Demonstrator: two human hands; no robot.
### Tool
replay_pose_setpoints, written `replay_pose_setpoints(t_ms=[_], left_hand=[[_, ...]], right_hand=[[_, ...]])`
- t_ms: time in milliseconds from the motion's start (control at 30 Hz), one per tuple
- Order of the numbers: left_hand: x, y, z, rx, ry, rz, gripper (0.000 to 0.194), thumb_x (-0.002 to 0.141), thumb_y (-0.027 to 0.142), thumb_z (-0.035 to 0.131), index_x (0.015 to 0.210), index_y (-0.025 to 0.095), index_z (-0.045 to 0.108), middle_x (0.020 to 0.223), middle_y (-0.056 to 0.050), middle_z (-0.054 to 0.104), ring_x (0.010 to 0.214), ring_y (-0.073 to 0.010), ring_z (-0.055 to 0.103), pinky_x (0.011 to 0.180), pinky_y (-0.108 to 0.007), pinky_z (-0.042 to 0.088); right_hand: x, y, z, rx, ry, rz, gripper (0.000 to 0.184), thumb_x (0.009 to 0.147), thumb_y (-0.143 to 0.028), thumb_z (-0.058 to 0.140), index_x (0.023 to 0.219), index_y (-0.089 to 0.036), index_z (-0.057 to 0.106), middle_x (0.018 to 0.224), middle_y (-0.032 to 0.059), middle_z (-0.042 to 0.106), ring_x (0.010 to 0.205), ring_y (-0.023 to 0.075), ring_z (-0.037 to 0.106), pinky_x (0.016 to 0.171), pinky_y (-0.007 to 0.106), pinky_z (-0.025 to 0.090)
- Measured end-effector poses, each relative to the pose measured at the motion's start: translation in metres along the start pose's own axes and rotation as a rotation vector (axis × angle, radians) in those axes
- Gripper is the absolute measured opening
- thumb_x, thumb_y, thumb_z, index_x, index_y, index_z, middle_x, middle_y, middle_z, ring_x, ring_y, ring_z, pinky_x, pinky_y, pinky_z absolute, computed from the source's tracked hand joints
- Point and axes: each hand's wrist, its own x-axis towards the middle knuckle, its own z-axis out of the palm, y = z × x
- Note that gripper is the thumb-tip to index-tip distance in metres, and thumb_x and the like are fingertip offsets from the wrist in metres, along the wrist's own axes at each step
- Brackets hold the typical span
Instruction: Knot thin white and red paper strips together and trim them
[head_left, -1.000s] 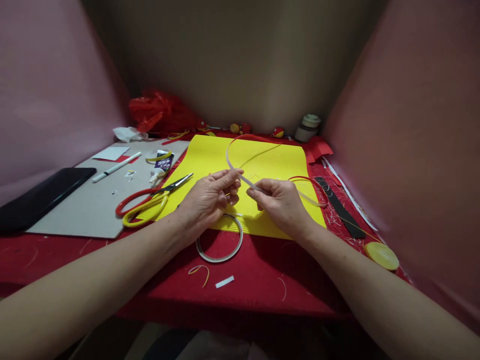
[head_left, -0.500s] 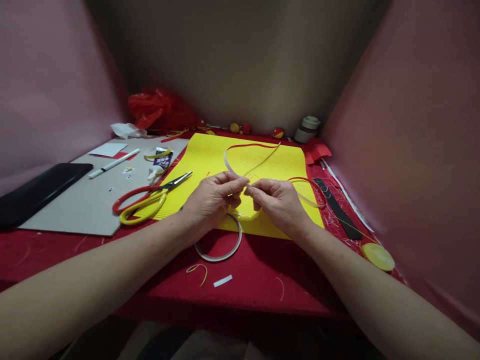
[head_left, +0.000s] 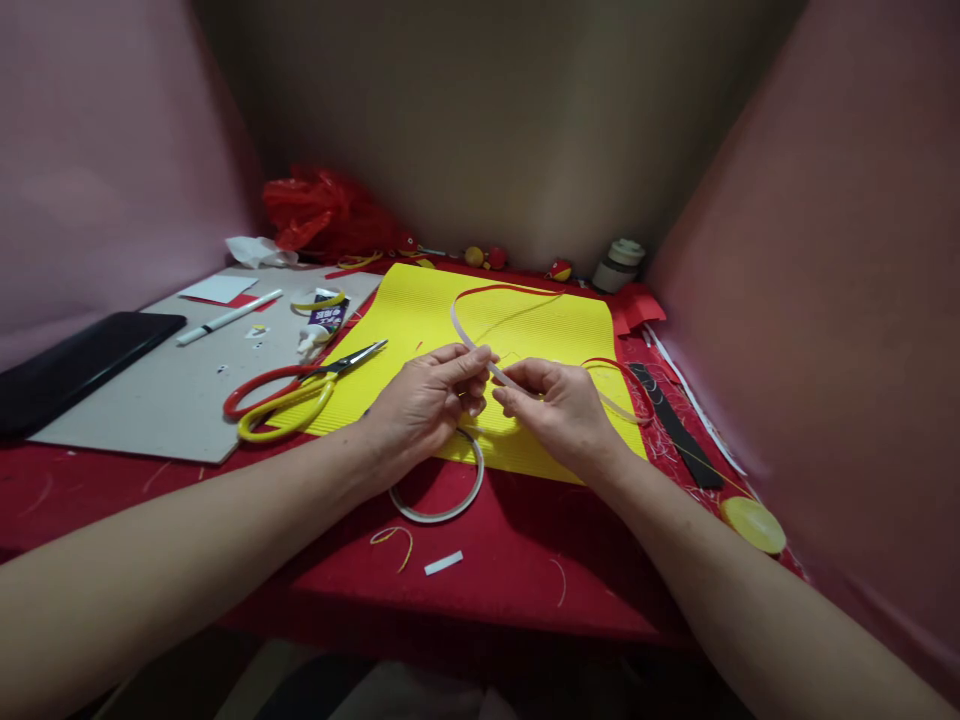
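A long, narrow paper strip (head_left: pixel 460 326), red on one face and whitish on the other, curls above the yellow corrugated sheet (head_left: pixel 420 300). My left hand (head_left: pixel 435 395) pinches it between thumb and fingers. Just to the right, my right hand (head_left: pixel 562 405) has its thumb and fingers closed on the same strip. Beyond the right hand a red-and-white loop (head_left: pixel 630 370) sticks out; whether it is the strip's other end is hidden. Below my left hand lies a pale ring (head_left: pixel 439 519), its upper part covered by that hand.
Scissors (head_left: pixel 289 400) with red and yellow handles lie left, partly on a grey board (head_left: pixel 172 400) with a pen (head_left: pixel 229 318), glue tube (head_left: pixel 322 315) and black flat object (head_left: pixel 82 365). A yellow roll (head_left: pixel 752 526) and black strip (head_left: pixel 679 425) lie right. A jar (head_left: pixel 619 266) stands behind.
My right fingertips have moved slightly right along the strip, away from my left fingertips, so more of the strip shows between the hands. My left hand has barely moved.
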Motion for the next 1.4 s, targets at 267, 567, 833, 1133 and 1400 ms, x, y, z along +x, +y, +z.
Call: replay_pose_setpoints(t_ms=[267,567,833,1133,1400], left_hand=[[-0.002,0.000,0.003,0.018,-0.054,-0.032,0.017,0.070,0.022,0.075,0.067,0.012,0.062,0.060,0.003,0.051,0.044,-0.0014,0.038,0.042,-0.017,0.029],[0.012,0.012,-0.008,0.120,0.052,0.125,0.014,0.063,0.021,0.079,0.068,0.013,0.068,0.068,0.001,0.055,0.058,-0.0057,0.046,0.050,-0.020,0.034],[0.033,0.050,-0.032,0.089,0.220,0.342,0.015,0.057,0.016,0.080,0.065,0.012,0.068,0.065,0.000,0.056,0.057,-0.0070,0.046,0.047,-0.020,0.032],[0.040,0.068,-0.049,0.056,0.301,0.481,0.011,0.059,0.014,0.078,0.065,0.011,0.069,0.060,-0.001,0.056,0.052,-0.0063,0.045,0.043,-0.020,0.029],[0.032,0.042,-0.029,0.160,0.236,0.343,0.019,0.057,0.017,0.080,0.069,0.007,0.071,0.056,0.000,0.057,0.050,-0.0060,0.047,0.042,-0.017,0.034]], right_hand=[[0.000,-0.001,0.003,-0.011,0.079,0.009,0.018,0.079,-0.026,0.060,0.065,-0.014,0.063,0.055,-0.0003,0.059,0.051,0.0090,0.049,0.051,0.022,0.038],[0.003,0.004,-0.009,-0.098,0.017,0.002,0.018,0.076,-0.020,0.059,0.059,-0.016,0.061,0.050,-0.0025,0.058,0.048,0.0080,0.048,0.051,0.021,0.037],[0.017,0.024,-0.032,-0.279,0.019,-0.022,0.017,0.077,-0.024,0.057,0.065,-0.016,0.065,0.053,-0.0002,0.062,0.049,0.0091,0.052,0.053,0.022,0.040],[0.029,0.042,-0.070,-0.952,0.059,0.171,0.020,0.075,-0.013,0.052,0.079,-0.015,0.072,0.077,0.0150,0.070,0.070,0.0226,0.062,0.061,0.031,0.037],[0.019,0.010,-0.039,-1.021,0.047,-0.040,0.052,0.073,-0.008,0.051,0.125,-0.003,0.053,0.119,0.0200,0.059,0.106,0.0287,0.051,0.089,0.038,0.038]])
